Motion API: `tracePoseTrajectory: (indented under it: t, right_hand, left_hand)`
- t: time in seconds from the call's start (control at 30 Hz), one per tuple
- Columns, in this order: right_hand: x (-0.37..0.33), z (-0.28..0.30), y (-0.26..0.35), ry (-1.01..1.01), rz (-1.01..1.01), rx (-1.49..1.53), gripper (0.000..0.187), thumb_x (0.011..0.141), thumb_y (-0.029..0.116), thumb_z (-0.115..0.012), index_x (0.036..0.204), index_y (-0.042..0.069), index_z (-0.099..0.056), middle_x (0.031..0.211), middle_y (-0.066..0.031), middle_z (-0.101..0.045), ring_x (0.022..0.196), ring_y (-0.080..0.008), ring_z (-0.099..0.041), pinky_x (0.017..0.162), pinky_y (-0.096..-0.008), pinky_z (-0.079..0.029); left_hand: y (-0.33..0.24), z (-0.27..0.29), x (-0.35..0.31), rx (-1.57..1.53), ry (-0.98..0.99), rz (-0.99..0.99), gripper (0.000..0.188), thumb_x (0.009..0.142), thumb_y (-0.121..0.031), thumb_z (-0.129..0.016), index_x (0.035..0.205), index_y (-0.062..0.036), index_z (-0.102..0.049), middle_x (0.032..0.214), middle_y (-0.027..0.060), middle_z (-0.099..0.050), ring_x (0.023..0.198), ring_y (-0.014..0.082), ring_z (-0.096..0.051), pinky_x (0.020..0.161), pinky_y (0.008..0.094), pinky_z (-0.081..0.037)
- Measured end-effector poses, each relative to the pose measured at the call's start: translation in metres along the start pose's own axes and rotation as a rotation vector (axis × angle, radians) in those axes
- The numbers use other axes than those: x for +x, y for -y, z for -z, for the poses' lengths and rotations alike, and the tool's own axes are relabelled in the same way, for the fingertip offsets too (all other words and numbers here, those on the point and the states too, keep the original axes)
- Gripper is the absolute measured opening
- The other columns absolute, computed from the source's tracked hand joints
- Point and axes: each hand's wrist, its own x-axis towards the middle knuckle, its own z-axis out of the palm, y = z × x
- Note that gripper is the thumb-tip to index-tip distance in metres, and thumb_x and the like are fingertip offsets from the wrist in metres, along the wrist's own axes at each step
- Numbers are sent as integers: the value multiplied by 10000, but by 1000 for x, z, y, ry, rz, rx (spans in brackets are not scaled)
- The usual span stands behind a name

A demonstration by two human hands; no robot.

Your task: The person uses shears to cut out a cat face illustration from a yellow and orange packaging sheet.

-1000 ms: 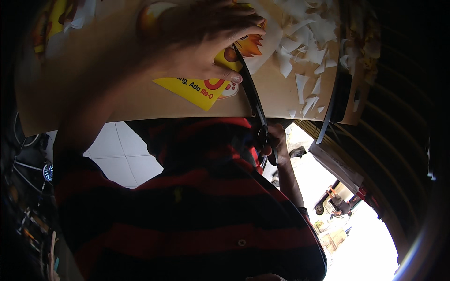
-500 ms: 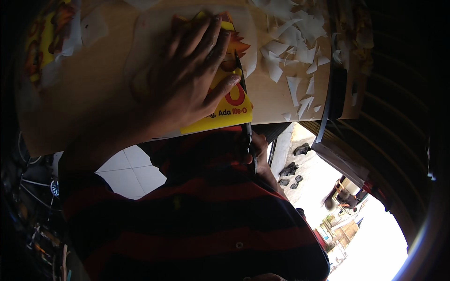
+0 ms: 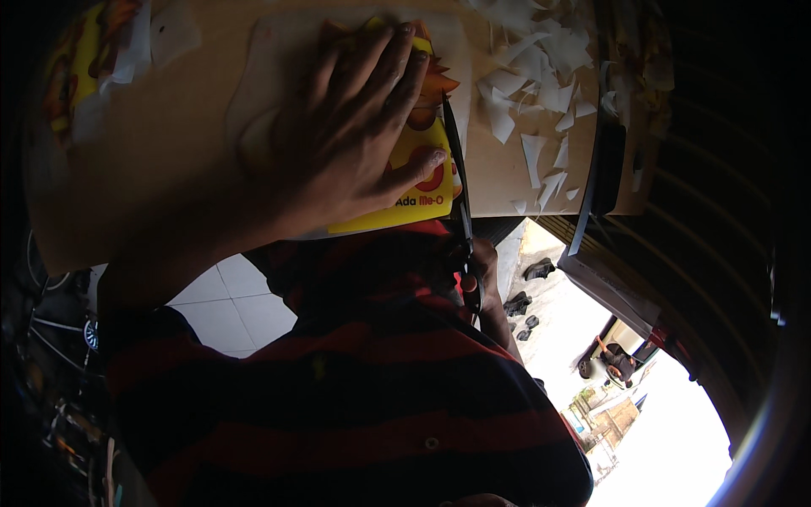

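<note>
**Yellow Card Being Cut With Scissors**

Nearest to the camera, a red and black striped shirt (image 3: 355, 397) is seen, filling the lower middle of the picture. Just above it, the right hand (image 3: 483, 269) is closed around the handles of the long black metal scissors (image 3: 456, 194). The blades are pointed up and away, and they are laid right along the right edge of the bright yellow printed card (image 3: 422, 182).

The card is held down on the pale brown board table (image 3: 169, 160). The left hand (image 3: 355, 144) is pressed flat on the card, with the fingers spread wide open. Nothing is gripped by it.

Farther off, to the right of the scissors, a heap of small white paper scraps (image 3: 532, 93) is spread over the table. So a lot of cutting looks to be done already. The cut along the right edge of the card seems to be only partly made. How much of the card is left to trim cannot be told, since most of it is hidden under the hand.
</note>
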Motion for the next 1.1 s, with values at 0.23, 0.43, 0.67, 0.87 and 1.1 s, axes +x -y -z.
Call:
tracePoseTrajectory:
  t: [0.23, 0.43, 0.67, 0.87, 1.1]
  right_hand:
    - [-5, 14, -4, 13, -29, 35, 698, 746, 712, -637, 782, 21, -546, 639, -15, -549, 547, -91, -555, 492, -247, -403]
    - [-8, 11, 9, 39, -46, 49, 713, 752, 731, -610, 763, 22, -534, 609, -5, -529, 504, -83, -542, 449, -234, -389]
    - [-13, -1, 18, 33, -118, 219, 679, 759, 686, -645, 793, 16, -539, 632, -2, -535, 519, -78, -523, 469, -233, -387]
    - [-1, -16, 14, -25, -48, 25, 708, 755, 704, -631, 833, 5, -552, 627, -14, -557, 518, -88, -527, 472, -237, -409]
    - [1, 16, 7, 58, -43, -163, 738, 721, 699, -669, 897, -16, -628, 705, -31, -592, 568, -105, -549, 514, -261, -413]
  left_hand:
    - [0, -2, -1, 85, -23, -36, 857, 841, -573, -572, 1382, 55, -356, 1464, 252, -305, 1385, 360, -270, 1130, 568, -151]
    - [1, -9, -1, 40, -71, -39, 1038, 782, -725, -539, 1405, 76, -319, 1475, 269, -284, 1386, 378, -266, 1128, 596, -158]
    - [0, -7, -2, 50, -98, -51, 1017, 791, -717, -537, 1387, 83, -344, 1458, 277, -307, 1377, 378, -281, 1124, 585, -172]
    - [-2, -6, -1, 69, -74, -31, 807, 864, -519, -596, 1372, 70, -380, 1459, 244, -331, 1367, 357, -301, 1113, 535, -209]
    - [0, 0, 3, 50, 5, -25, 729, 872, -408, -632, 1387, 44, -382, 1471, 184, -346, 1356, 313, -307, 1098, 484, -244]
